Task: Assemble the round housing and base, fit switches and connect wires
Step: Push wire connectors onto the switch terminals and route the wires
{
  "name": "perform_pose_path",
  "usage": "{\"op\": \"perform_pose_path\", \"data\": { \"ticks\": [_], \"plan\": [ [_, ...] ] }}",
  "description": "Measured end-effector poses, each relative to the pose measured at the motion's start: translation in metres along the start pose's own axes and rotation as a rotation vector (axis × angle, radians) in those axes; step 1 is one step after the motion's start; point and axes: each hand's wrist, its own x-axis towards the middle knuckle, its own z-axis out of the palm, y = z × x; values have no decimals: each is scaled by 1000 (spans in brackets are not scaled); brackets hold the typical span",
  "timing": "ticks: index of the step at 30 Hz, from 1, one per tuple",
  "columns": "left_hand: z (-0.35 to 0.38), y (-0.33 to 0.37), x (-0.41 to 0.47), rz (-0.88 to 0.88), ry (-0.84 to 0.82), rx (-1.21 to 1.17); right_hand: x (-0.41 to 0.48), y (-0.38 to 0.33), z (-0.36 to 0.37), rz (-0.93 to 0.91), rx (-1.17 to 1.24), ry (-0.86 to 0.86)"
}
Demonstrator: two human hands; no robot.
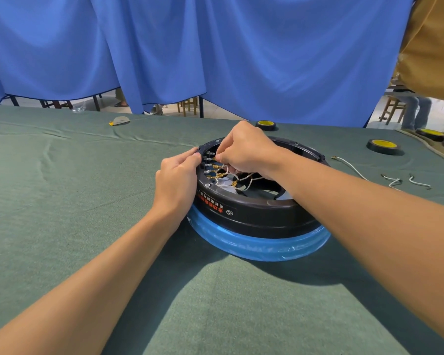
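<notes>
In the head view, the black round housing [262,213] sits on the blue base [254,245], which is wrapped in clear film, and both rest on the green-clothed table [62,201], nearer its far edge than its near one. The left hand [176,180] is curled against the housing's left outer wall, its thumb and fingertips clamped on the rim just beside a row of switches [208,160] set in the inner wall. The right hand [244,149] reaches over the opening and pinches a brass terminal at the end of one of the white wires [231,175], holding it against a switch tab. More of these wires cross the inside of the housing, several already plugged on. Loose wire pieces [392,179] lie on the cloth toward the right edge. Near them stands a black tape roll [383,146], and a second tape roll [265,124] stands by the far edge. A blue curtain [241,47] hangs beyond the table.
</notes>
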Motion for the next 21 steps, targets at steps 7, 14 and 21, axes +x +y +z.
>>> {"op": "perform_pose_path", "data": {
  "ticks": [7, 14, 21],
  "plan": [
    [0, 0, 1, -4, -2, -11, 2, -2, 5, 11, -5, 30],
    [0, 0, 0, -5, -11, -17, 2, 1, 2, -15, 12, 1],
    [0, -2, 1, -8, -9, -34, -3, 5, -4, -139, -57, 42]
  ]
}}
